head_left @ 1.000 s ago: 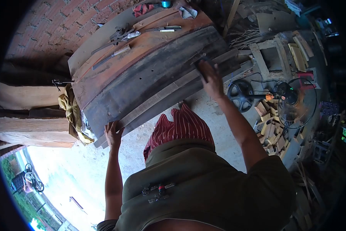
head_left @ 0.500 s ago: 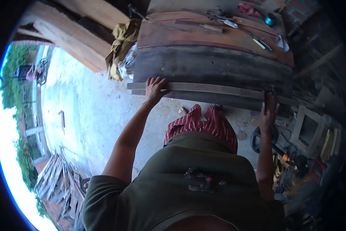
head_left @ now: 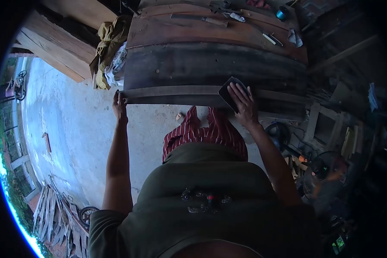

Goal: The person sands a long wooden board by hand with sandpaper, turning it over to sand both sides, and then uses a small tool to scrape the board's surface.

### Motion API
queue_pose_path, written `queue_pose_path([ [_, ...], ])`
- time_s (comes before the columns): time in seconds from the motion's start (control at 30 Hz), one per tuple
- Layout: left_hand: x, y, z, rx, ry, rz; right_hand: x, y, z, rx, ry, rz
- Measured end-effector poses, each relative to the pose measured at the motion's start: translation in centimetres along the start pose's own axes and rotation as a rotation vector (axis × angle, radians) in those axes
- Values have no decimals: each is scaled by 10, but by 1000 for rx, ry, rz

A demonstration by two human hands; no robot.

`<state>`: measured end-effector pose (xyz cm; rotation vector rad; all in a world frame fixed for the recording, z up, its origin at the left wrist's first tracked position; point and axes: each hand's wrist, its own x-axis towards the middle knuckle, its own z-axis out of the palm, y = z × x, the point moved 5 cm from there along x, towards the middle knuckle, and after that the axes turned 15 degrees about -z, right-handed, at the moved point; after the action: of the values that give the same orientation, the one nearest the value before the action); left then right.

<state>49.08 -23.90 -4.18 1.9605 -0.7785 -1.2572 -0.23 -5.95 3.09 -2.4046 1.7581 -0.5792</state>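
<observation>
A long, narrow wooden strip (head_left: 172, 90) lies along the near edge of the dark wooden workbench (head_left: 189, 64). At the strip's left end, my left hand (head_left: 120, 105) is closed around the tip. My right hand (head_left: 244, 105) presses a dark square sheet of sandpaper (head_left: 228, 91) onto the strip, right of its middle. The fingers of that hand lie over the sheet, and its thumb is hard to make out. Part of the strip is covered by the sheet and the hand.
On the bench's far side are a chisel-like tool (head_left: 215, 21), a white-handled knife (head_left: 269, 38), a teal spool (head_left: 282, 13) and a crumpled cloth (head_left: 295, 38). Boards and a yellowish sack (head_left: 109, 38) stand left. Wooden frames (head_left: 324, 124) and a fan-like machine (head_left: 277, 133) stand right.
My right hand has slid left along the strip with the sandpaper. My left hand has moved left to the strip's end. The view has shifted, so the bench appears further left.
</observation>
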Motion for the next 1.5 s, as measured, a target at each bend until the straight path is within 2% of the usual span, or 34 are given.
queue_pose_path([
  [0.03, -2, -2, 2, -56, -16, -42, -12, 12, -10, -30, -83, -49],
  [0.07, 20, -15, -7, 144, -14, 189, -26, 21, -18, -51, -171, -99],
  [0.1, 17, -15, -5, 135, -18, 179, -43, 34, -28, -58, -182, -102],
  [0.17, 7, -10, -1, -122, -39, 94, -72, 67, -49, -114, -128, 83],
  [0.23, 12, -16, -1, -190, -36, 53, -66, 62, -52, -87, -163, 36],
  [0.3, 16, -21, -2, -245, -54, -69, -50, 42, -40, -15, -208, -68],
  [0.4, 10, -17, 1, -320, -55, -39, 6, -1, 14, -106, -290, -332],
  [0.47, 7, -14, 3, -308, -48, -46, 53, -38, 31, 63, -195, -345],
  [0.6, 12, -18, 3, -312, -60, -55, 96, -75, 52, 100, -197, -453],
  [0.67, 12, -16, -1, -301, -65, -69, 78, -54, 41, 55, -252, -507],
  [0.8, 10, -20, 7, -282, -110, -92, 18, 8, -18, -71, -415, -473],
  [0.87, 4, -13, 0, -323, -146, -119, 16, 13, -19, -45, -457, -512],
  [0.97, -4, -6, -3, -294, -194, -151, 57, -23, 14, 0, -405, -628],
  [1.1, -3, -1, -8, -326, -292, -180, 146, -125, 77, 101, -324, -768],
  [1.23, 0, -4, -9, -329, -343, -191, 211, -214, 144, 109, -185, -751],
  [1.33, 1, -4, -13, -280, -317, -152, 219, -221, 155, 112, -200, -759],
  [1.5, 5, -5, -15, -242, -359, -118, 178, -175, 119, 93, -308, -753],
])
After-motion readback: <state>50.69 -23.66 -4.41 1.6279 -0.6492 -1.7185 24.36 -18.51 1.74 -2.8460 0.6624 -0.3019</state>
